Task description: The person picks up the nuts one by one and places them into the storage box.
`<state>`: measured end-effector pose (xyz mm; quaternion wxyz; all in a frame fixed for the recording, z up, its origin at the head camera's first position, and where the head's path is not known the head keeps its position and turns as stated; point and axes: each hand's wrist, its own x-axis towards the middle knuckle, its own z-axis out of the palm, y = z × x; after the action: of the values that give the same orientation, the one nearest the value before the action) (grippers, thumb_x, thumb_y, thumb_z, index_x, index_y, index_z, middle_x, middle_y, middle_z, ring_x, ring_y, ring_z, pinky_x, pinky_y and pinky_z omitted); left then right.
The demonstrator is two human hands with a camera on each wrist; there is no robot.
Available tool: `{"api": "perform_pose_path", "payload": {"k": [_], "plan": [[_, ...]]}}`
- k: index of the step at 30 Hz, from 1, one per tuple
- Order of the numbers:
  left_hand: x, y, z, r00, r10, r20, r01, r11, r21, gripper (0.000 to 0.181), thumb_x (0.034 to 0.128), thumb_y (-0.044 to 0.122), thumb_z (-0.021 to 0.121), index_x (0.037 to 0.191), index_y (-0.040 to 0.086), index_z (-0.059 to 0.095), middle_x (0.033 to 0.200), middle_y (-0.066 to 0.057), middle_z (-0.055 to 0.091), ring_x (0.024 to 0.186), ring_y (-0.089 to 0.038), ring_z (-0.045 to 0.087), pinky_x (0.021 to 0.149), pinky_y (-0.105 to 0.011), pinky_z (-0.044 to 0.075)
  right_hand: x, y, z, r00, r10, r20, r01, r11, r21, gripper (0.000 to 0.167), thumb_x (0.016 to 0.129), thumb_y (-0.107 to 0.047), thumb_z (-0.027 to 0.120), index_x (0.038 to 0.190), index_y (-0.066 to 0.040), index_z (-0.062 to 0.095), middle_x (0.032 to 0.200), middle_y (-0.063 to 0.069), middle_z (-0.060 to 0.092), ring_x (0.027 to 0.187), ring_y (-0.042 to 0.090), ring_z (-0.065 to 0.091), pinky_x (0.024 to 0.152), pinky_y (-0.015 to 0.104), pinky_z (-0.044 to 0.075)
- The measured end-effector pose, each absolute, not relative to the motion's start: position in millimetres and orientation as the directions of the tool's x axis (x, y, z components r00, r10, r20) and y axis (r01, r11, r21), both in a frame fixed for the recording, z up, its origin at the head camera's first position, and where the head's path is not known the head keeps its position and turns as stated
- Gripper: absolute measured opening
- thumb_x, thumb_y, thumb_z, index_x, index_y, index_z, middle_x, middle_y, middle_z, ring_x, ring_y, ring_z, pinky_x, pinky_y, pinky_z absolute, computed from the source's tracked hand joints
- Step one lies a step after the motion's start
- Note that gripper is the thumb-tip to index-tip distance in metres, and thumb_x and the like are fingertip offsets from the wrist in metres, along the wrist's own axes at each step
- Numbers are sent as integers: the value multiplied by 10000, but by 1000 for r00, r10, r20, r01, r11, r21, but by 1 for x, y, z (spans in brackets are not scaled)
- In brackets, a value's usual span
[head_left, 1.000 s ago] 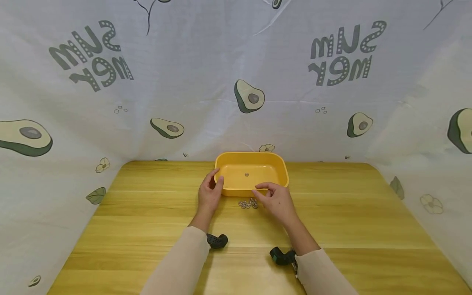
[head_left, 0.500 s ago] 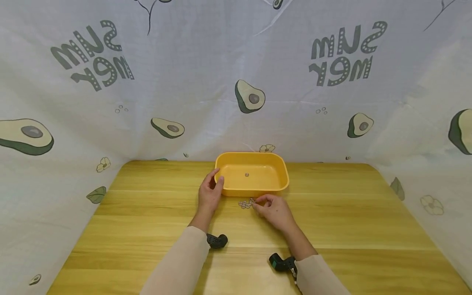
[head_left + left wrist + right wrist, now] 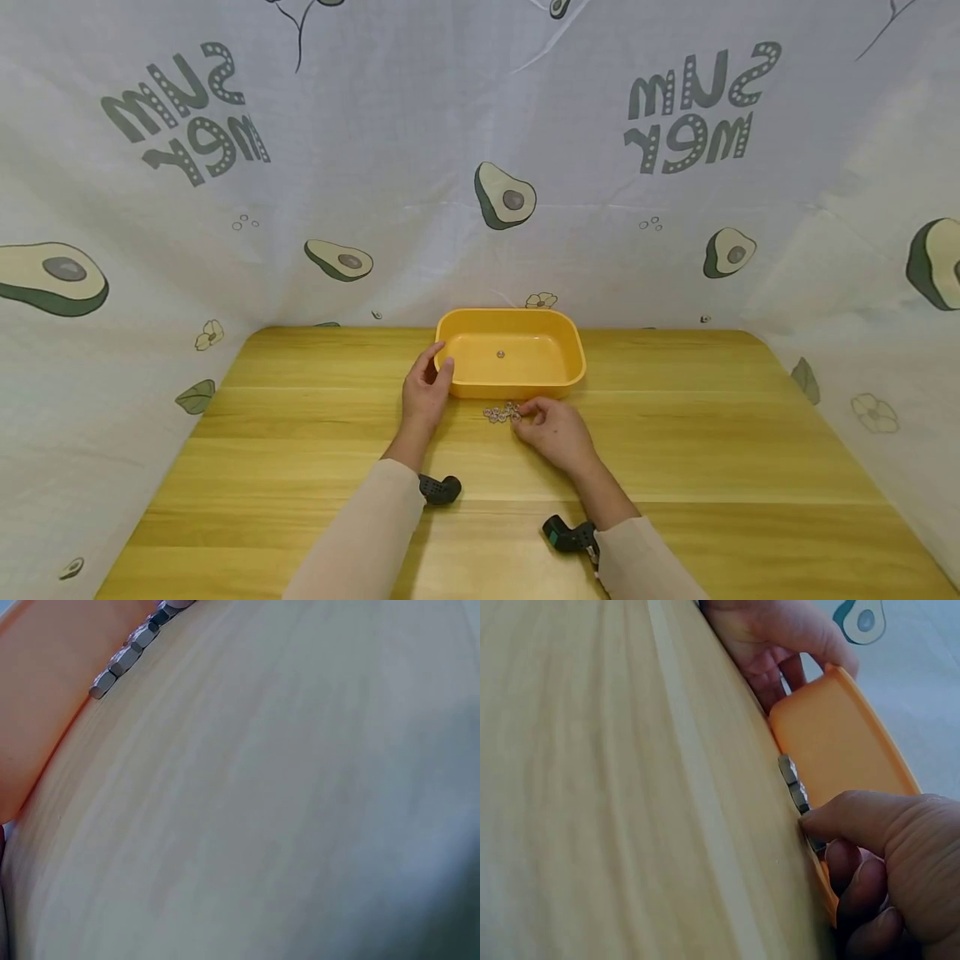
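Observation:
My left hand [image 3: 424, 400] holds the left end of a yellow plastic tray [image 3: 517, 390], its thumb at the near left corner; the right wrist view shows the same hand [image 3: 780, 637] on the rim. Just in front of the tray lies a small cluster of metal hex nuts [image 3: 495, 414], edge-on in the left wrist view as nuts [image 3: 126, 658]. At the cluster's right end, my right hand [image 3: 557, 432] pinches a nut between thumb and index finger, partly hidden by the fingertips. One nut [image 3: 501, 354] sits inside the tray.
The wooden table [image 3: 300, 467] spreads out on both sides of the tray. Behind it hangs a pale cloth [image 3: 420, 167] with avocado prints. Black wrist cameras [image 3: 440, 490] sit below both hands.
My right hand has come down from above the tray's near rim to the nuts in front of it, and its fingers have closed together there. My left hand stays at the tray.

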<state>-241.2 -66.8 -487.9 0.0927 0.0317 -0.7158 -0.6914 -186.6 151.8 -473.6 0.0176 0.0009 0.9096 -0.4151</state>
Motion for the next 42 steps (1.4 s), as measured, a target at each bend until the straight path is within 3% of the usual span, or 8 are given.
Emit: {"api": "perform_pose_path", "payload": {"k": [42], "plan": [[-242, -68, -489, -982, -173, 74, 65, 56, 996, 421, 1015, 272, 637, 1421, 166, 605, 1534, -71, 530, 1449, -262, 481, 1201, -439, 398, -186, 150, -475, -1000, -28, 3, -21, 691, -723, 153, 828, -217, 817, 906, -104, 751, 681, -22, 606, 622, 109, 530, 586, 256, 433]]}}
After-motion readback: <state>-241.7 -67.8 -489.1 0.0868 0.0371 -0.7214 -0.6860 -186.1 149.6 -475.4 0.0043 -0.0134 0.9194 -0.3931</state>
